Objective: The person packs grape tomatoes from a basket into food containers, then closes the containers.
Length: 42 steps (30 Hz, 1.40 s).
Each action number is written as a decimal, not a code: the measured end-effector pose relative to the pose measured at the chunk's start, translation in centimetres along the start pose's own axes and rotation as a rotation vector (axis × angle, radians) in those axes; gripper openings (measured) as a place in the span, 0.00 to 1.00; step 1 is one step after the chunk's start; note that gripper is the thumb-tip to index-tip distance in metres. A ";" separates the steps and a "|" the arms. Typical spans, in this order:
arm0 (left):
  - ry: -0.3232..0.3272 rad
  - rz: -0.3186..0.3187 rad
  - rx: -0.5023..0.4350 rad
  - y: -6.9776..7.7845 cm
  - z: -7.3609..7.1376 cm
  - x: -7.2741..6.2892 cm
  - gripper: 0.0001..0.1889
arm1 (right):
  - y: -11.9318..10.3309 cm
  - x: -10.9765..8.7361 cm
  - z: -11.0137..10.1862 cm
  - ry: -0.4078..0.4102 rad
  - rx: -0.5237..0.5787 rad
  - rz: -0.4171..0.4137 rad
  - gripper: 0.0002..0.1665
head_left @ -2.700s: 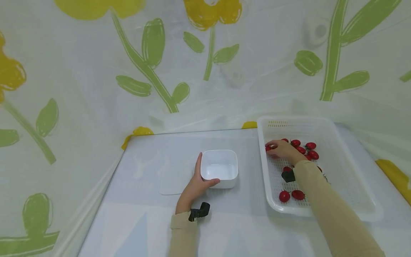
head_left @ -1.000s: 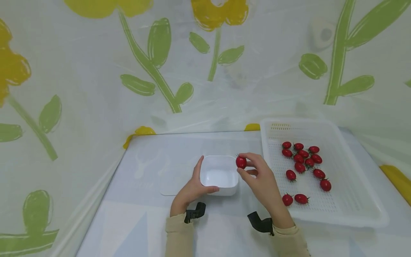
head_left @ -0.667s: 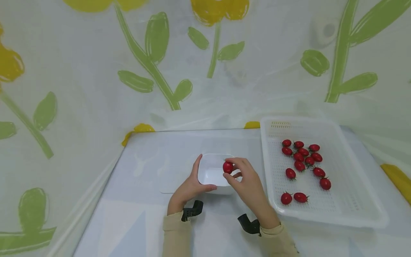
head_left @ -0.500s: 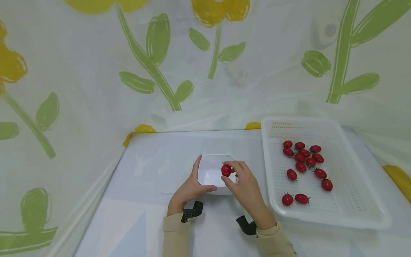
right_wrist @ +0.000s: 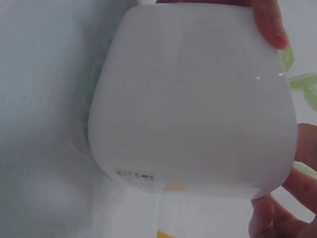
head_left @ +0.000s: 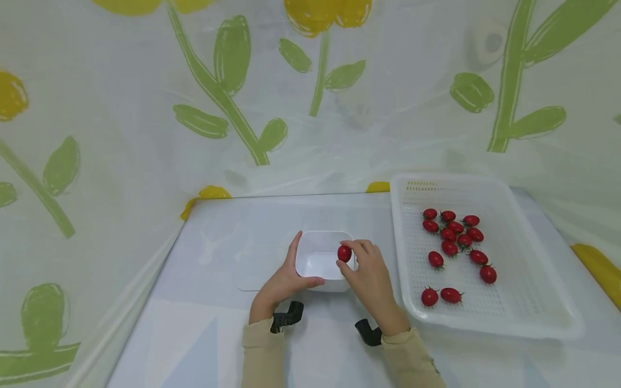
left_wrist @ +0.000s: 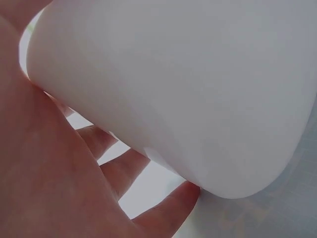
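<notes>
A white square container (head_left: 335,285), with rounded corners, stands on the table in front of me. My left hand (head_left: 281,283) grips its left side, the thumb along the near wall. Over the container's right part, my right hand (head_left: 372,280) pinches a red cherry tomato (head_left: 344,253) between thumb and fingertips. In the left wrist view the left fingers (left_wrist: 171,210) touch the container wall (left_wrist: 173,84). The container (right_wrist: 193,104) also fills the right wrist view, where the tomato is hidden. No tomatoes show in the visible part of its inside.
To the right stands a white perforated basket (head_left: 529,285) with several cherry tomatoes (head_left: 451,295) lying spread on its left side. A thin, flat pale sheet or lid (head_left: 248,280) lies left of the container. A flower-patterned curtain (head_left: 388,134) hangs behind the table.
My right hand has carried a cherry tomato left from the basket to above the container, and now holds it nearly still there. The left hand keeps its grip on the container.
</notes>
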<state>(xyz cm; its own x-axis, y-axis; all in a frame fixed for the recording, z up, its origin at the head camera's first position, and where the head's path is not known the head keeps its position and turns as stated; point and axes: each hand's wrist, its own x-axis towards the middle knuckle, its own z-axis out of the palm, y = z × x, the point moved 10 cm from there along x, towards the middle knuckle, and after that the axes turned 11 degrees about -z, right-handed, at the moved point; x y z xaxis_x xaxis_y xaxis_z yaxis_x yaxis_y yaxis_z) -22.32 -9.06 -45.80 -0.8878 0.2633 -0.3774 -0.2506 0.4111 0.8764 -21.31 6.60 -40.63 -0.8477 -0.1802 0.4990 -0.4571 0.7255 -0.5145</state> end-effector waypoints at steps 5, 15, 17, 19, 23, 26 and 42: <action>0.002 0.005 -0.006 0.0 0.0 0.1 0.57 | 0.2 -0.1 0.6 -0.017 -0.015 -0.019 0.22; 0.020 -0.009 0.003 -0.1 -0.4 -0.1 0.57 | 0.0 0.1 1.2 -0.033 -0.040 -0.037 0.23; 0.018 -0.008 -0.009 -0.4 -0.3 0.1 0.57 | 0.1 0.1 1.3 -0.043 -0.035 -0.027 0.22; 0.008 -0.012 -0.030 -0.8 -0.2 0.3 0.58 | 0.3 0.0 1.4 -0.050 -0.034 -0.018 0.21; 0.017 -0.013 -0.026 -1.9 -0.1 1.2 0.58 | 0.4 -0.2 1.3 -0.042 -0.032 -0.026 0.21; 0.047 0.003 0.011 -2.5 -0.3 2.0 0.58 | 0.5 -0.2 1.1 -0.023 -0.029 -0.042 0.21; 0.066 -0.020 0.029 -2.9 -0.4 2.1 0.59 | 0.5 -0.4 1.1 -0.035 0.005 0.034 0.17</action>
<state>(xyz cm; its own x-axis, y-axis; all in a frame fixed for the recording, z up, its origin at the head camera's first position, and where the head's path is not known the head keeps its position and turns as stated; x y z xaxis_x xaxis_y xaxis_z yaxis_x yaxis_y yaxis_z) -23.59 -10.07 -49.04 -0.9063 0.1970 -0.3738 -0.2585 0.4412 0.8594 -21.49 6.34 -41.86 -0.8714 -0.1790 0.4567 -0.4296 0.7280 -0.5343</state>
